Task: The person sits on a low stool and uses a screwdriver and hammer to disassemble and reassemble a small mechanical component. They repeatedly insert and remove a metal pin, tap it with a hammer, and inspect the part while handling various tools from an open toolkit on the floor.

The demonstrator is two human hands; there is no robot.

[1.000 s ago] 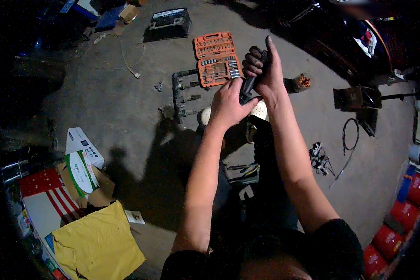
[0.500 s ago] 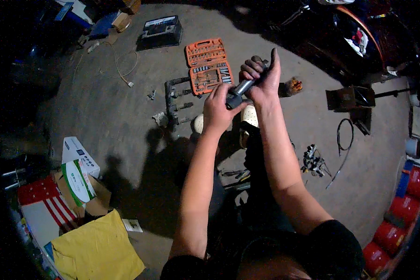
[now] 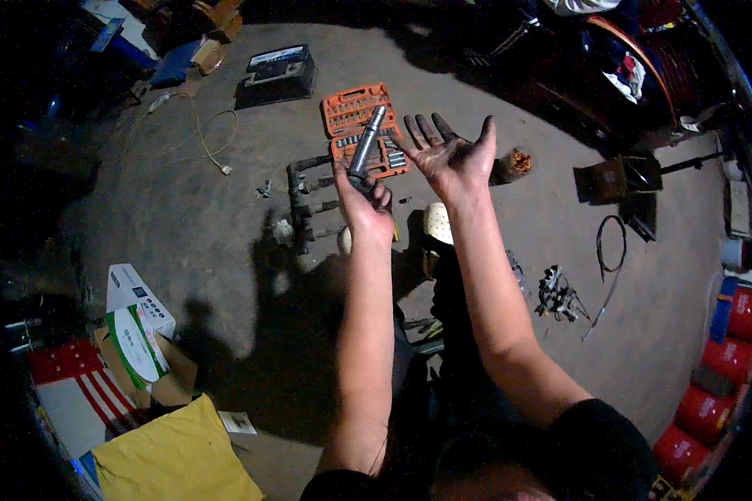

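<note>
My left hand (image 3: 366, 210) is closed round the dark, wider end of a shiny metal cylindrical part (image 3: 367, 144). The bare silver shaft tilts up out of my grip, and its stepped tip points away from me. My right hand (image 3: 455, 159) is open beside it, palm up and fingers spread, with black grime on the fingers and palm. Beyond both hands, on the floor, lies an open orange socket set case (image 3: 355, 111). Part of the case is hidden behind the metal part and my left hand. A dark branched pipe piece (image 3: 299, 200) lies left of my left hand.
A black battery (image 3: 277, 77) stands at the far left, near a pale cable (image 3: 202, 134). Cream perforated shoes (image 3: 439, 224) are below my hands. A tangle of metal parts (image 3: 560, 294) and a black hose (image 3: 612, 244) lie right. Red drums (image 3: 702, 413) line the right edge; cartons (image 3: 142, 296) stand left.
My right hand has let go of the metal part and opened out. My left hand now holds it alone, with its shaft turned more upright and further left in view.
</note>
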